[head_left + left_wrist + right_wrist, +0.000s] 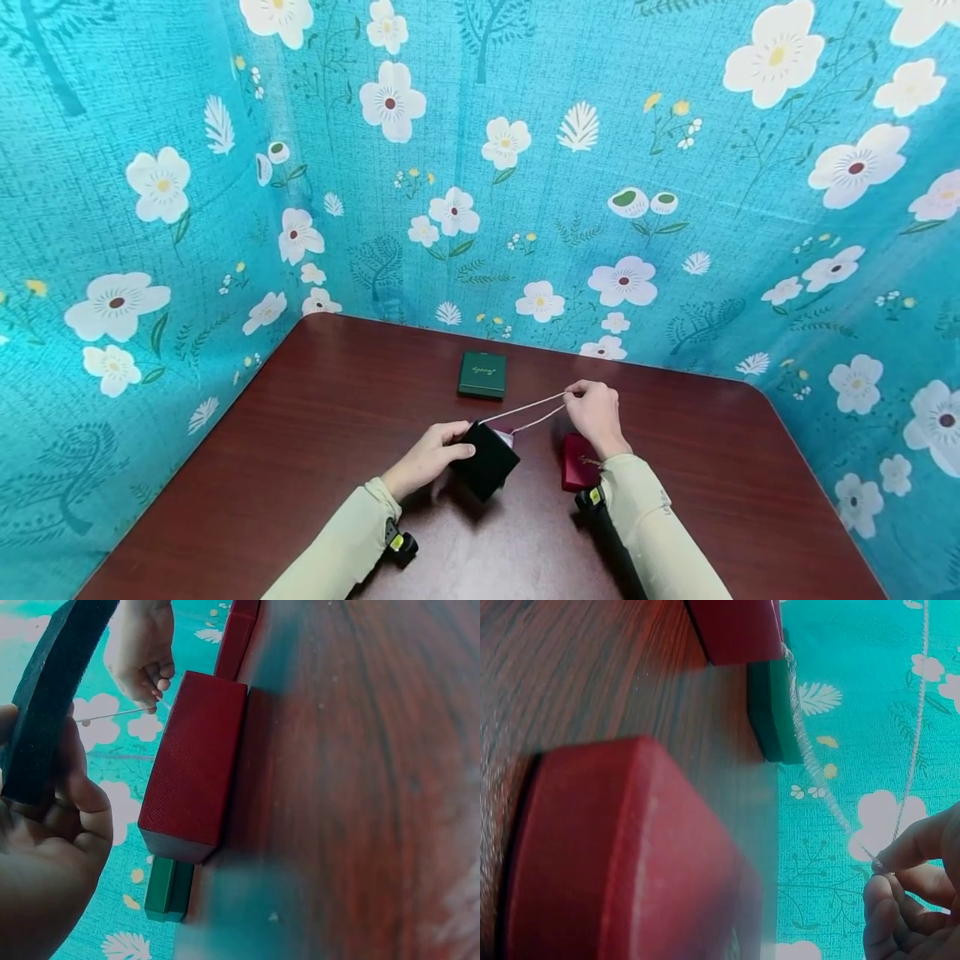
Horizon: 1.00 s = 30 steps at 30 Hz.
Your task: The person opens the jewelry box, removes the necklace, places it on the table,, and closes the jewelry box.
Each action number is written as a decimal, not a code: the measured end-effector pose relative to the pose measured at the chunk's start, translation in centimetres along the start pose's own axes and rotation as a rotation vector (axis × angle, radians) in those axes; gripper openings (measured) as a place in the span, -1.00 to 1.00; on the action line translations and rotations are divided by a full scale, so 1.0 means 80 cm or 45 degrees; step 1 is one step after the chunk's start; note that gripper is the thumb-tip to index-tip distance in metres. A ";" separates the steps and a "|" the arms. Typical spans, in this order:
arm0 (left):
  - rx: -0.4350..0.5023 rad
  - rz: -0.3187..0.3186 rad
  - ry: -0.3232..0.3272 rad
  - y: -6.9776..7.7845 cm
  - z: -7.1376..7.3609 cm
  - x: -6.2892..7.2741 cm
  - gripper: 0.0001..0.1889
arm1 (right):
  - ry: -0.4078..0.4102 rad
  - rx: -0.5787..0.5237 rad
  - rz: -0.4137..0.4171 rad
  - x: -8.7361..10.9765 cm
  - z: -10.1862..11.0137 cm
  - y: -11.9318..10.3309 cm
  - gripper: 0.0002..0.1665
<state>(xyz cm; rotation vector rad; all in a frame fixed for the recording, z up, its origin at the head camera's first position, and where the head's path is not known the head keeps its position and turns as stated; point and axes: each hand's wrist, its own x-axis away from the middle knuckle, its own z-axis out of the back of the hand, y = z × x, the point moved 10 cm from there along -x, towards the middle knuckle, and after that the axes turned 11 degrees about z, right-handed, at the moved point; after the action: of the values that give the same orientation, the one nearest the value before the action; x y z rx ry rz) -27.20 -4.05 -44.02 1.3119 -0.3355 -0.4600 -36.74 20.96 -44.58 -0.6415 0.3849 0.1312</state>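
My left hand [431, 454] grips a black square pad [486, 461], thumb on its face, above the table. In the left wrist view the pad [56, 697] looks thick and soft-surfaced. A thin silvery necklace chain [525, 408] stretches from the pad's upper edge to my right hand [596, 417]. There, in the right wrist view, thumb and fingertips pinch the chain [810, 750] where its two strands meet. Below the pad stands a red box [195, 757], mostly hidden in the head view. What hangs at the pad's end of the chain cannot be made out.
Beneath my right wrist lies a red box part with gold lettering [576, 462]. A dark green box [482, 375], also gold-lettered, sits farther back on the brown wooden table [360, 375]. A blue flowered curtain [480, 208] surrounds the table's far and side edges.
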 end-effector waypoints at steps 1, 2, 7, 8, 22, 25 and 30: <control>-0.005 -0.004 0.007 0.000 0.001 0.000 -0.74 | 0.004 0.009 0.000 0.000 0.001 0.001 -0.83; -0.004 -0.006 0.012 0.001 0.001 0.000 -0.75 | 0.008 0.013 -0.002 0.000 0.003 0.001 -0.83; 0.009 0.006 0.048 0.001 0.004 0.000 -0.85 | 0.015 0.014 0.012 -0.001 0.007 0.000 -0.82; 0.014 0.013 0.056 0.001 0.004 0.000 -0.85 | 0.012 0.014 0.012 -0.001 0.007 0.000 -0.81; -0.087 0.036 0.151 -0.046 0.009 -0.017 -0.95 | -0.035 0.018 -0.046 -0.003 0.009 0.019 -0.81; -0.087 0.037 0.152 -0.045 0.010 -0.016 -0.95 | -0.048 0.023 -0.053 -0.004 0.009 0.021 -0.80; -0.099 0.043 0.166 -0.043 0.011 -0.014 -0.88 | -0.062 0.037 -0.048 -0.005 0.010 0.021 -0.81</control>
<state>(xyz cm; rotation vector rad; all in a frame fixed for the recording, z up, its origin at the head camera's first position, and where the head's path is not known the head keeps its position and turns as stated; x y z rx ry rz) -29.07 -4.88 -47.11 1.2521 -0.2281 -0.3540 -37.24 22.77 -44.79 -0.6156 0.3269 0.1052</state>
